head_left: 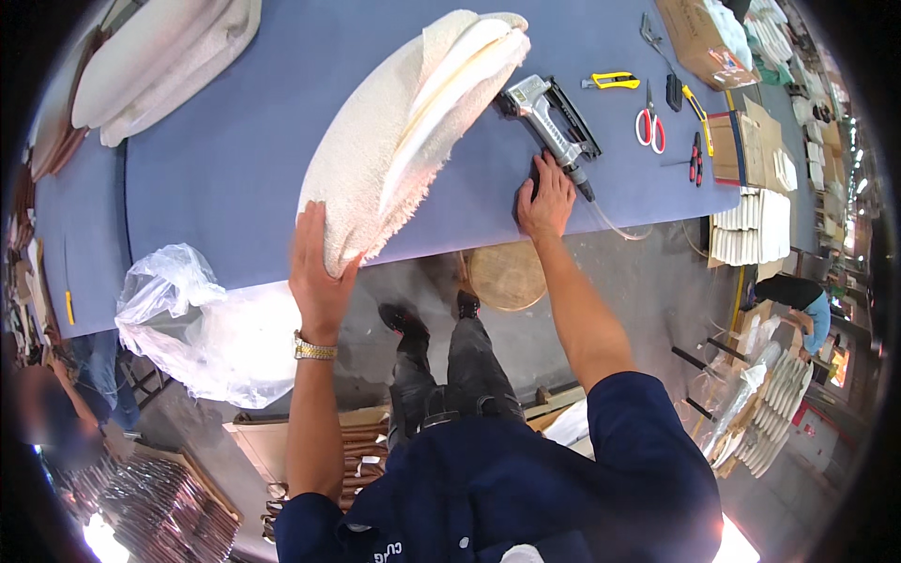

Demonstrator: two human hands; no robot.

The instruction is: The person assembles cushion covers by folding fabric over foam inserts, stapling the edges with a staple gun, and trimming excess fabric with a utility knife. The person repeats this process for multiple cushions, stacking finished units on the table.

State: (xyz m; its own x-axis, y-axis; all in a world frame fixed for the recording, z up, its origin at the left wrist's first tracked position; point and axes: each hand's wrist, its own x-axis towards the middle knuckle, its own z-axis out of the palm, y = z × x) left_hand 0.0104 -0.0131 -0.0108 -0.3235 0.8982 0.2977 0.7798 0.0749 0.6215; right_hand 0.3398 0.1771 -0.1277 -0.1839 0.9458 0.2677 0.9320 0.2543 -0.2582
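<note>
A long curved cushioned piece (375, 131) in cream fleecy fabric lies across the blue table, a smooth white strip along its right side and a frayed edge. My left hand (321, 267) closes round its near end, thumb on the right, fingers on the left. Flat on the table near its front edge rests my right hand (547, 199), fingers apart, beside the handle end of a silver and black staple gun (554, 122). A dark patch under the thumb and index finger cannot be made out. The gun's clear air hose (615, 225) runs off the table edge.
Right of the gun lie a yellow utility knife (612, 81), red-handled scissors (649, 127), another yellow knife (696, 117) and red pliers (695, 159). Cardboard boxes (741, 145) stand beyond. More fleecy pieces (169, 66) are at far left; clear plastic (174, 291) hangs at the front. A round stool (507, 277) stands below.
</note>
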